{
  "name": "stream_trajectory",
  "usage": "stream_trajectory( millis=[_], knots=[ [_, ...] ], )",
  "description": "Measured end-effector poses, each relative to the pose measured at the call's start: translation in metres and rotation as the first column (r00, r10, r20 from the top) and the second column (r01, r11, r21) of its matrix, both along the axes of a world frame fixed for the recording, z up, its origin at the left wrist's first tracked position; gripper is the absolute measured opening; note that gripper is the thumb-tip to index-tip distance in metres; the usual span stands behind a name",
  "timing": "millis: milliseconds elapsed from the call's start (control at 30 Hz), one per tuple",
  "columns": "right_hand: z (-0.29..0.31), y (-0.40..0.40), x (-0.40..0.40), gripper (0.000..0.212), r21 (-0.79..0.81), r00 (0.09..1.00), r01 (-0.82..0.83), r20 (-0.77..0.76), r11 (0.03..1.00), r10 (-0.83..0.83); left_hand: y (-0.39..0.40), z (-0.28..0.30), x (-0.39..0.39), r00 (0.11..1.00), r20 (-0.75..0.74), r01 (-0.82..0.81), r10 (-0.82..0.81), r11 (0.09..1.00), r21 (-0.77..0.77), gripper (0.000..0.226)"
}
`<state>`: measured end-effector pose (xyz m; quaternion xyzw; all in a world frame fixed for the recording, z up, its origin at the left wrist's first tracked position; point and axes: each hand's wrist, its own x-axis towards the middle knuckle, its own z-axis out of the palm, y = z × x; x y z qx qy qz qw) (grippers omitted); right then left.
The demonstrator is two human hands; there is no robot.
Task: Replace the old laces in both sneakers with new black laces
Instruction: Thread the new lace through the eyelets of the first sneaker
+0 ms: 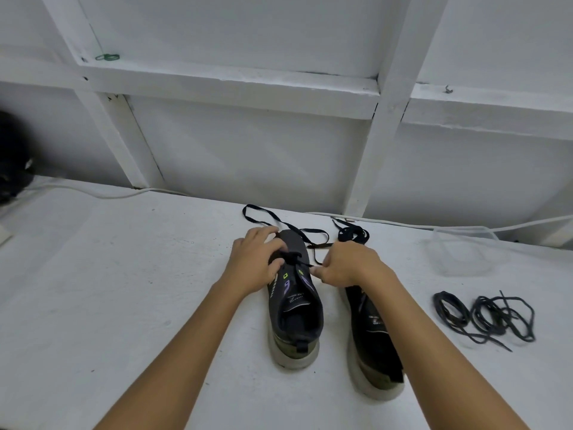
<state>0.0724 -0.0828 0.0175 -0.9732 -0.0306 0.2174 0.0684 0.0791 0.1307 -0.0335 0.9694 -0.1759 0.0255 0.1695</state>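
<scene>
Two dark grey sneakers with pale soles stand side by side on the white table, toes pointing away from me. My left hand (257,262) holds the toe end of the left sneaker (294,308), its fingers curled at the lowest eyelets. My right hand (347,265) pinches a black lace (285,221) that runs through those eyelets; the lace's free ends trail beyond the toe. The right sneaker (372,330) stands with no lace visible, its front hidden under my right wrist. A bundled black lace (353,234) lies behind my right hand.
Two loosely coiled dark laces (483,315) lie on the table at the right. A clear plastic bag (462,249) sits beyond them. White cables (434,225) run along the back edge under a white framed wall. A dark object (12,162) sits at far left.
</scene>
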Motion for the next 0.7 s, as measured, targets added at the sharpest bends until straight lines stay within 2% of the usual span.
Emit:
stream_trajectory(
  millis=[33,100,167,233,367,433,500,600,633,700],
  knots=[
    [0.0,0.0,-0.001,0.048,-0.038,1.0,0.003,-0.002,0.999,-0.003,0.003,0.001,0.0,0.999,0.033,-0.021,0.021,1.0,-0.016,0.017],
    [-0.001,0.002,-0.002,0.05,-0.005,0.998,-0.011,0.055,1.0,0.011,0.007,0.003,-0.001,0.998,0.039,-0.041,0.043,0.999,-0.031,0.021],
    [-0.005,0.007,-0.003,0.042,0.168,0.985,-0.045,0.17,0.985,0.015,0.009,0.006,-0.005,1.0,-0.004,-0.019,0.019,0.999,-0.047,0.025],
    [-0.01,0.015,-0.002,0.047,0.333,0.971,-0.116,0.238,0.936,0.036,0.01,0.011,-0.01,0.999,-0.044,-0.001,-0.004,0.995,-0.099,0.026],
    [-0.025,0.028,0.006,0.024,0.359,0.951,-0.208,0.291,0.91,0.102,0.017,0.029,-0.021,0.992,-0.121,0.01,-0.032,0.984,-0.18,0.026],
    [-0.028,0.029,0.009,0.017,0.364,0.952,-0.157,0.302,0.918,0.044,0.025,0.042,-0.024,0.976,-0.217,-0.025,-0.023,0.977,-0.214,0.032],
    [-0.032,0.026,0.013,0.016,0.449,0.955,-0.035,0.279,0.893,-0.103,0.043,0.056,-0.027,0.947,-0.32,-0.108,0.037,0.972,-0.207,0.033],
    [-0.036,0.023,0.013,0.012,0.472,0.951,0.055,0.244,0.88,-0.19,0.07,0.071,-0.032,0.918,-0.375,-0.212,0.128,0.959,-0.191,0.032],
    [-0.035,0.024,0.012,0.018,0.471,0.953,0.015,0.259,0.882,-0.155,0.074,0.074,-0.035,0.917,-0.372,-0.228,0.142,0.953,-0.198,0.032],
    [-0.028,0.033,0.009,0.041,0.503,0.952,-0.146,0.306,0.852,-0.018,0.073,0.078,-0.038,0.922,-0.36,-0.232,0.143,0.948,-0.216,0.031]
  ],
)
